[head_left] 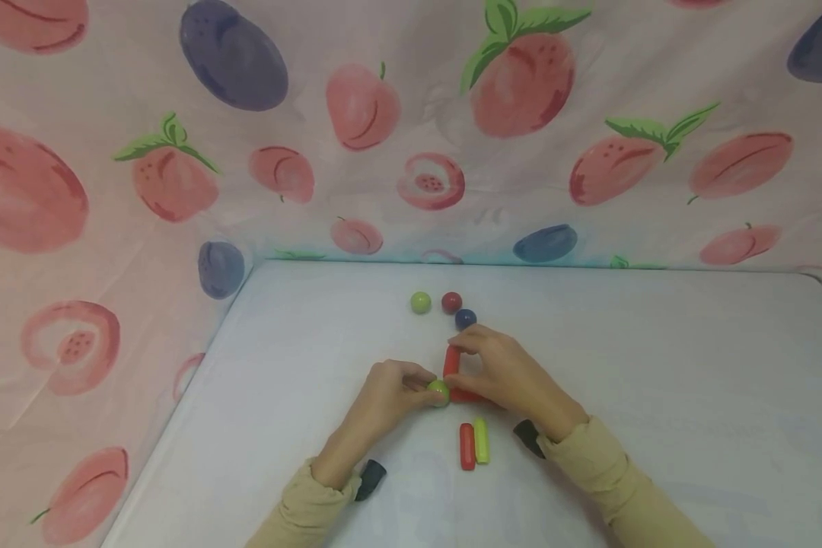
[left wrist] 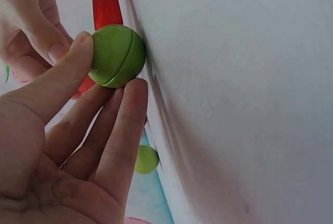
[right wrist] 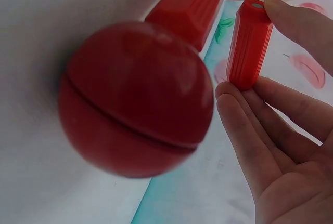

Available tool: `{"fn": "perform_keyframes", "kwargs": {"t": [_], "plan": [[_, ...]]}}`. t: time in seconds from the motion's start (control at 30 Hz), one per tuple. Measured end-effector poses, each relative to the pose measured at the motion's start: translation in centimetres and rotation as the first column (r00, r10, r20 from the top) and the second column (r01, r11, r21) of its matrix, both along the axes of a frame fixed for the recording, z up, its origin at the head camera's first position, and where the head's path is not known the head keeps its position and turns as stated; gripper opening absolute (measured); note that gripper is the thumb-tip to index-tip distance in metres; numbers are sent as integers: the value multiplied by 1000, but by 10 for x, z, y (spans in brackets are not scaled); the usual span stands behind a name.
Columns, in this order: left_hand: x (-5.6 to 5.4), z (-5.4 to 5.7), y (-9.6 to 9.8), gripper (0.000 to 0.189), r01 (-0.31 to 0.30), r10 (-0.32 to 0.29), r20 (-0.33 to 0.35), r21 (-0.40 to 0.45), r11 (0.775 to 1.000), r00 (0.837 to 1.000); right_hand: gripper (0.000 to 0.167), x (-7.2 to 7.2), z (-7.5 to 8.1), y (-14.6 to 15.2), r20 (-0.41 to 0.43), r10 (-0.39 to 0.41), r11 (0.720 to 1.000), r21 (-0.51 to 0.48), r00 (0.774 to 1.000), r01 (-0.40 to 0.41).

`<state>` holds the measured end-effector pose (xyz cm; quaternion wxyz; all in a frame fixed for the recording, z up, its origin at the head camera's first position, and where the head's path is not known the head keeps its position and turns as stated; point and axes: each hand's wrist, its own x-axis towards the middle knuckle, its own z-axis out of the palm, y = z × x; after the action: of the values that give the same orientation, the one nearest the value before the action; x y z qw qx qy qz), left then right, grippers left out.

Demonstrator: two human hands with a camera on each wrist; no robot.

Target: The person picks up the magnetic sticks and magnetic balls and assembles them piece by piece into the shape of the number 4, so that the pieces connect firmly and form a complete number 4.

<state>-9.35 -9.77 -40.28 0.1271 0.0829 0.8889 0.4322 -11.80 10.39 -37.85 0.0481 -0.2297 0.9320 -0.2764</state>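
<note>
My left hand (head_left: 387, 399) pinches a green ball (left wrist: 118, 56) between thumb and fingertips; a seam runs round the ball. Against that ball lies one end of a red ribbed rod (left wrist: 106, 5), and a red ball (right wrist: 135, 99) sits at the rod's other end. My right hand (head_left: 507, 374) holds a second red rod (right wrist: 251, 44) by its two ends, thumb on one and fingertips on the other. A small grey disc shows in the end by the thumb. In the head view this rod stands close beside the green ball, and the right hand covers the red ball.
Nearer the person, a loose red rod (head_left: 467, 447) and a yellow rod (head_left: 482, 440) lie side by side on the white table (head_left: 657, 365). Beyond the hands are a green ball (head_left: 421, 302), a red ball (head_left: 451, 302) and a blue ball (head_left: 466, 319). Fruit-patterned cloth (head_left: 493, 175) hangs behind.
</note>
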Motion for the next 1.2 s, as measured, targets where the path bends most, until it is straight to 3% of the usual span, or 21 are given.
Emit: {"fn": "perform_keyframes", "kwargs": {"t": [1.2], "plan": [[1,-1,1,33,-6,6,0,10,1000,1000,52,-7,-7,-10,-59,20,1000,2,998,-20]]}}
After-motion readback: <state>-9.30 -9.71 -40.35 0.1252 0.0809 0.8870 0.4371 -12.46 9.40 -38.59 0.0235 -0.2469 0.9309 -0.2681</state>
